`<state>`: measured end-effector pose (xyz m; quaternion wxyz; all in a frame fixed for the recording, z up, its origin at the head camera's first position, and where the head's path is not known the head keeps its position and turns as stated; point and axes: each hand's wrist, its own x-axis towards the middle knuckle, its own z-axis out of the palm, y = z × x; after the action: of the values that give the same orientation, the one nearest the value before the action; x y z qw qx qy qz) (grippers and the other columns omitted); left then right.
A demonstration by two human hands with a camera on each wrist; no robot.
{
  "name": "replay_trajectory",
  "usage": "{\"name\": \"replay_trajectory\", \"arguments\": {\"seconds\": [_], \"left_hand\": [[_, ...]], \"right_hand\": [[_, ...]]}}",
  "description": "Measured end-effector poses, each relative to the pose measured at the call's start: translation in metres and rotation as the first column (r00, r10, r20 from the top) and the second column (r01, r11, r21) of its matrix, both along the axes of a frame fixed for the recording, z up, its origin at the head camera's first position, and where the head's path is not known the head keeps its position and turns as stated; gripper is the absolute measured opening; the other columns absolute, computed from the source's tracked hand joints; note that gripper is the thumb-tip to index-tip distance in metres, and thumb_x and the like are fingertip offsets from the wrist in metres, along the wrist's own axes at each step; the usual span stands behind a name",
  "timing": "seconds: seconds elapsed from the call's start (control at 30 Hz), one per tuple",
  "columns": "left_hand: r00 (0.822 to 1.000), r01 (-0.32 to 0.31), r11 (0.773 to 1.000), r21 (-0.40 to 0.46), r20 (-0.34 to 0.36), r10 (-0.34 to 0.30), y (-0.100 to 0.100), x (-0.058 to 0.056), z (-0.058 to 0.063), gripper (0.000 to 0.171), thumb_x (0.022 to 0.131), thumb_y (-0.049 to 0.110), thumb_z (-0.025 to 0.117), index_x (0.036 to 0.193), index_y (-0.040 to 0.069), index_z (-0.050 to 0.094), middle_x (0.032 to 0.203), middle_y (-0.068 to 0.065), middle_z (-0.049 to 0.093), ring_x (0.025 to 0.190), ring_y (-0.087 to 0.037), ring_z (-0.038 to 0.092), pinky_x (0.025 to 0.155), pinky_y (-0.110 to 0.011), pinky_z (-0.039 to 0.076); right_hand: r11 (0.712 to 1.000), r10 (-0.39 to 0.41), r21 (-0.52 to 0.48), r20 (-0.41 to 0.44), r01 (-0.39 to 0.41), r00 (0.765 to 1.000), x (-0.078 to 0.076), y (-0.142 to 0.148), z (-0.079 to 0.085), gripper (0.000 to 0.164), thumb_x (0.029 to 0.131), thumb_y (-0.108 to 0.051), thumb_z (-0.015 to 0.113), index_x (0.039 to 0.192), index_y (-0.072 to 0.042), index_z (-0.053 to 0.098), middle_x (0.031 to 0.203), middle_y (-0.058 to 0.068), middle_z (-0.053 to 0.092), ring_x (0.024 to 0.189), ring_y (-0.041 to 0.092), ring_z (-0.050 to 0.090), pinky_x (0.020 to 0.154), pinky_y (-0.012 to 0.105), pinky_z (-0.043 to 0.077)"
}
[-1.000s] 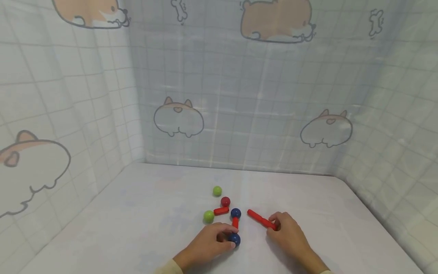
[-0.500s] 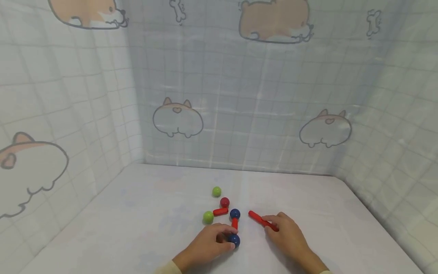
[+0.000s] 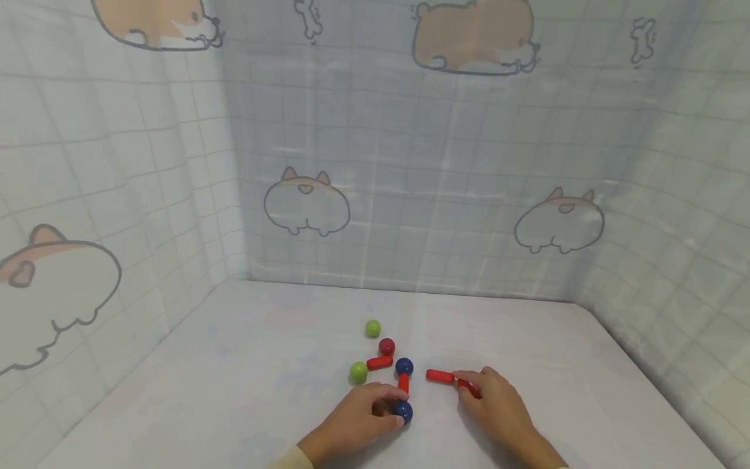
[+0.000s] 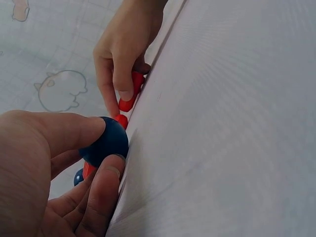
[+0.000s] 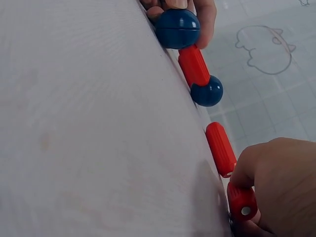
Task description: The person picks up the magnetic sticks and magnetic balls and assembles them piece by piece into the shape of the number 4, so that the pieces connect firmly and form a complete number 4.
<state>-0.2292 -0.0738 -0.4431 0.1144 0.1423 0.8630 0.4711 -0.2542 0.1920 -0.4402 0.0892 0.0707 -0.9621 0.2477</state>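
Observation:
My left hand (image 3: 359, 415) pinches the nearer blue ball (image 3: 403, 412) between thumb and fingers. A short red rod (image 5: 193, 65) links that ball to a second blue ball (image 3: 404, 367) farther away. To the right, my right hand (image 3: 497, 402) holds another red rod (image 5: 242, 202) near the table, its end with a small pale disc facing the wrist camera. Beyond that lies one more red rod (image 3: 439, 376), with the right index fingertip at its near end. The two rods stand at an angle to each other.
Left of the blue balls lie a red rod (image 3: 379, 362), a dark red ball (image 3: 387, 346) and a green ball (image 3: 359, 372). Another green ball (image 3: 372, 328) sits farther back. A pale curtain (image 3: 410, 260) with dog drawings encloses the white table (image 3: 263, 391) on three sides.
The two red rods at my right hand lay in one straight line; now the far one has swung round and they meet at an angle. My left hand keeps its hold.

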Motion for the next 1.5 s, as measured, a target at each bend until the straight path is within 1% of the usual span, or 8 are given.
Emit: {"name": "replay_trajectory", "arguments": {"seconds": [0.17, 0.43, 0.63, 0.87, 1.07, 1.23, 1.37, 1.5], "left_hand": [[1.0, -0.005, 1.0, 0.007, 0.004, 0.005, -0.001, 0.0, 0.0, 0.033, 0.085, 0.024, 0.079, 0.117, 0.03, 0.073, 0.094, 0.011, 0.062, 0.084, -0.017, 0.057, 0.072, -0.033, 0.053], [1.0, -0.009, 1.0, 0.002, -0.003, 0.009, -0.002, -0.001, 0.002, 0.035, 0.086, 0.025, 0.078, 0.12, 0.029, 0.072, 0.095, 0.011, 0.062, 0.084, -0.015, 0.057, 0.07, -0.03, 0.052], [1.0, -0.014, 1.0, 0.0, -0.009, 0.014, -0.002, -0.001, 0.003, 0.035, 0.087, 0.026, 0.077, 0.121, 0.029, 0.072, 0.094, 0.011, 0.061, 0.084, -0.015, 0.057, 0.072, -0.031, 0.052], [0.999, -0.019, 1.0, -0.008, -0.028, 0.019, -0.004, -0.003, -0.001, 0.036, 0.087, 0.027, 0.077, 0.123, 0.029, 0.072, 0.093, 0.011, 0.061, 0.083, -0.015, 0.057, 0.07, -0.03, 0.052], [0.999, -0.016, 1.0, 0.0, -0.031, 0.016, -0.003, -0.005, -0.002, 0.036, 0.087, 0.027, 0.077, 0.123, 0.028, 0.071, 0.094, 0.01, 0.061, 0.082, -0.015, 0.057, 0.069, -0.028, 0.051], [0.999, -0.015, 1.0, -0.002, -0.04, 0.015, -0.003, -0.004, 0.0, 0.036, 0.087, 0.027, 0.077, 0.123, 0.028, 0.071, 0.097, 0.012, 0.062, 0.083, -0.015, 0.057, 0.07, -0.027, 0.051], [0.999, -0.011, 1.0, 0.0, -0.045, 0.011, -0.003, -0.004, 0.002, 0.036, 0.088, 0.027, 0.077, 0.123, 0.027, 0.072, 0.097, 0.012, 0.061, 0.083, -0.015, 0.057, 0.069, -0.027, 0.051], [0.999, -0.003, 1.0, 0.004, -0.052, 0.004, -0.002, -0.005, 0.001, 0.036, 0.088, 0.026, 0.077, 0.123, 0.027, 0.072, 0.097, 0.012, 0.062, 0.082, -0.014, 0.057, 0.069, -0.026, 0.051]], "right_hand": [[1.0, -0.002, -0.028, 0.001, 0.002, 1.0, 0.001, 0.0, 0.001, 0.031, 0.088, -0.016, 0.071, 0.118, -0.02, 0.076, 0.071, -0.002, 0.047, 0.064, 0.014, 0.043, 0.053, 0.027, 0.036], [0.983, 0.02, -0.182, -0.03, -0.025, 0.999, 0.001, 0.001, 0.001, 0.031, 0.088, -0.014, 0.073, 0.119, -0.013, 0.073, 0.076, -0.005, 0.053, 0.07, 0.013, 0.048, 0.059, 0.025, 0.041], [0.954, 0.036, -0.299, 0.026, -0.026, 0.999, 0.001, -0.003, 0.002, 0.028, 0.087, -0.01, 0.074, 0.115, -0.012, 0.071, 0.083, -0.003, 0.057, 0.076, 0.015, 0.051, 0.061, 0.024, 0.046], [0.923, 0.051, -0.385, 0.116, -0.003, 0.992, 0.002, -0.009, 0.003, 0.023, 0.089, -0.013, 0.072, 0.112, -0.015, 0.073, 0.092, -0.003, 0.063, 0.086, 0.016, 0.056, 0.075, 0.029, 0.052], [0.898, 0.155, -0.436, 0.189, -0.058, 0.97, 0.006, -0.014, 0.006, 0.025, 0.09, -0.016, 0.073, 0.115, -0.011, 0.073, 0.101, 0.0, 0.066, 0.088, 0.018, 0.057, 0.076, 0.029, 0.055], [0.873, 0.28, -0.463, 0.223, -0.151, 0.934, 0.01, -0.018, 0.007, 0.029, 0.091, -0.024, 0.074, 0.117, -0.011, 0.073, 0.111, 0.003, 0.067, 0.094, 0.02, 0.059, 0.082, 0.033, 0.057], [0.845, 0.349, -0.495, 0.225, -0.202, 0.91, 0.012, -0.022, 0.007, 0.03, 0.09, -0.026, 0.075, 0.116, -0.012, 0.073, 0.109, 0.001, 0.069, 0.094, 0.021, 0.059, 0.083, 0.032, 0.057], [0.827, 0.381, -0.515, 0.216, -0.226, 0.899, 0.015, -0.024, 0.006, 0.027, 0.09, -0.025, 0.076, 0.113, -0.012, 0.073, 0.103, -0.002, 0.069, 0.09, 0.02, 0.059, 0.08, 0.025, 0.055]]}}
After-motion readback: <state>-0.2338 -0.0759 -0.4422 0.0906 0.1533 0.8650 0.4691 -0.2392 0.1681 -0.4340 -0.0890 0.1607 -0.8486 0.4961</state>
